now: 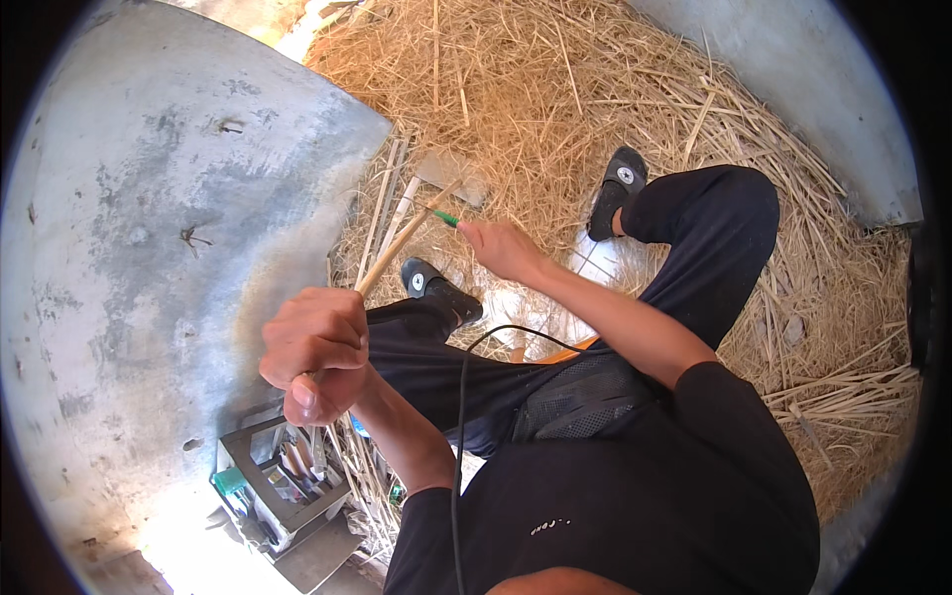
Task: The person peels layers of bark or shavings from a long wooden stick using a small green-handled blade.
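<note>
My left hand (315,347) is closed in a fist around the near end of a pale bamboo strip (395,246), which slants away to the upper right. A small tool with a green handle (445,217) is gripped in my right hand (504,250). Its thin tip reaches the strip near the far end; whether it touches or cuts into it is too small to tell. The fingers of my left hand hide the strip's near end.
Heaped straw-like shavings (516,109) cover the floor ahead and to the right. A weathered wall (149,228) rises on the left. By it stands a dark-framed box (288,511) holding tools. A black cable (462,426) crosses my lap, near my dark shoes (617,188).
</note>
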A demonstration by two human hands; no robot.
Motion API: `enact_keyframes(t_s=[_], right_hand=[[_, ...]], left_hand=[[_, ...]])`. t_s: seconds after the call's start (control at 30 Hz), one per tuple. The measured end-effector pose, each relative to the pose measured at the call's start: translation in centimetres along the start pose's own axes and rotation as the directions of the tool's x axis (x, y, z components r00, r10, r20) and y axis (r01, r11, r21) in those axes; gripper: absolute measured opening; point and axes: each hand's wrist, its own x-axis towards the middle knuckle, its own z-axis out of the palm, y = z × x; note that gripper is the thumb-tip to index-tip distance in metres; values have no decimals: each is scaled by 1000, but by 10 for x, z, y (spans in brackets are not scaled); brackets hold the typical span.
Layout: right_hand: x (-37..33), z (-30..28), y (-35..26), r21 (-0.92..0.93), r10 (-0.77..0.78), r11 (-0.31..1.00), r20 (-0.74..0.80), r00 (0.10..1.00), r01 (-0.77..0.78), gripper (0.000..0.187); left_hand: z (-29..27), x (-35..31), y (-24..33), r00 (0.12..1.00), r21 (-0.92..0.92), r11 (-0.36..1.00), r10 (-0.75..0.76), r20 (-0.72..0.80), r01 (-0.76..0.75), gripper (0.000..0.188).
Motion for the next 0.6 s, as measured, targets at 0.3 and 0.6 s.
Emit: enact_keyframes(t_s=[0.3,0.6], right_hand=[[-3,6,6,-339,-216,926,-118,969,165,40],[16,0,19,622,167,527,592,788,-579,51]], left_hand=[[0,-1,5,1000,8,1000,-29,-1,29,49],[-3,1,17,989,67,987,-146,-32,148,43]])
